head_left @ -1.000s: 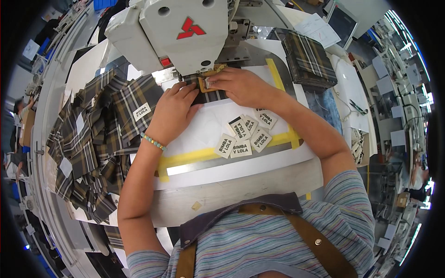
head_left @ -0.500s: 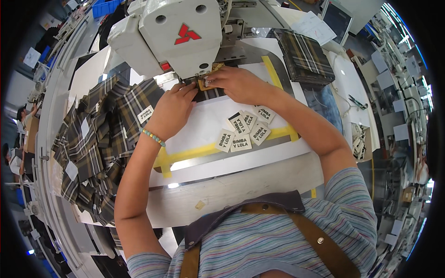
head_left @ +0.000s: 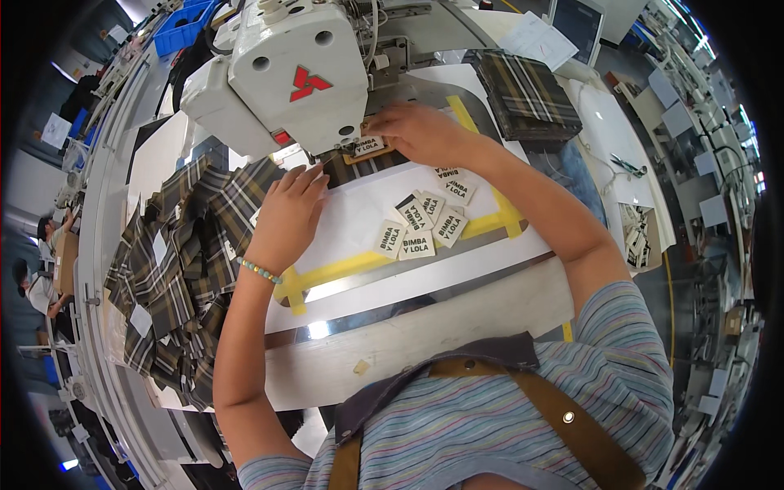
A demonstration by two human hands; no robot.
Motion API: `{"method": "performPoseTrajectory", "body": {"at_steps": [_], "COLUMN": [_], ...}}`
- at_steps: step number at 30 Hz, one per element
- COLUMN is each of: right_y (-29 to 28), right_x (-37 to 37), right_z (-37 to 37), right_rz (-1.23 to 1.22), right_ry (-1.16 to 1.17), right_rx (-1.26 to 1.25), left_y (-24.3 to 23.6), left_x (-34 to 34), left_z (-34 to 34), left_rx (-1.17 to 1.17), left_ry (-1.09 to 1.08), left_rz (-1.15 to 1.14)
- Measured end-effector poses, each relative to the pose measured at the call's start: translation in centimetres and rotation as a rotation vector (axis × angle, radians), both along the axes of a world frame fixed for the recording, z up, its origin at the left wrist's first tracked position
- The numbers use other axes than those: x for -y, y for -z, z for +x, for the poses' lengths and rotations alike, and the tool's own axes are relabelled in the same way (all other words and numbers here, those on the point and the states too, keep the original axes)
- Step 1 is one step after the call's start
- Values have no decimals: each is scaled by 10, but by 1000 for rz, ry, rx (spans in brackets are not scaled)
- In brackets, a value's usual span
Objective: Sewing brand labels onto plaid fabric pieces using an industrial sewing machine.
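Under the head of a white sewing machine (head_left: 302,73) lies dark plaid fabric (head_left: 347,173). A tan, narrow-rimmed frame (head_left: 377,155) rests on it, with a white printed label (head_left: 367,144) inside. My right hand (head_left: 429,137) has its fingers curled over the far right part of the frame. To the left, my left hand (head_left: 290,211) is stretched out, its fingertips beside the fabric's left edge and apart from the frame. Several more white labels (head_left: 416,243) lie loose in front, on a white sheet edged with yellow tape (head_left: 343,272).
A heap of plaid pieces (head_left: 175,278) covers the left side. At the back right stands a neat plaid stack (head_left: 527,98). Further right are thread snips (head_left: 627,166) and an open box of small labels (head_left: 639,237). The machine head overhangs the work area closely.
My left hand has drawn back leftward from the frame. My right fingers have shifted up and off the label, which now shows. The whole view has tilted slightly.
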State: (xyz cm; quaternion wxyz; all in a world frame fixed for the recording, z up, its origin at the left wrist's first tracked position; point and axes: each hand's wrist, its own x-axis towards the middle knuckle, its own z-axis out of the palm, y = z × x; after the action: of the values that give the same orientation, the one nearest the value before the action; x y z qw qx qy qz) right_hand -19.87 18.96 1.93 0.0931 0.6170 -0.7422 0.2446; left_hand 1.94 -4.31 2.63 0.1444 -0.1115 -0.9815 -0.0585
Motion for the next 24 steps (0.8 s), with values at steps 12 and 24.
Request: {"method": "performPoseTrajectory", "body": {"at_steps": [12,24], "right_y": [7,3], "right_x": [-21,-16], "right_z": [-4,38], "right_rz": [81,151], "right_ry": [-65,-69], "right_rx": [143,180], "left_y": [-7,12], "left_x": [-25,-28], "left_z": [0,-22], "left_rx": [-20,25], "left_ry": [100,63], "left_rz": [173,131]}}
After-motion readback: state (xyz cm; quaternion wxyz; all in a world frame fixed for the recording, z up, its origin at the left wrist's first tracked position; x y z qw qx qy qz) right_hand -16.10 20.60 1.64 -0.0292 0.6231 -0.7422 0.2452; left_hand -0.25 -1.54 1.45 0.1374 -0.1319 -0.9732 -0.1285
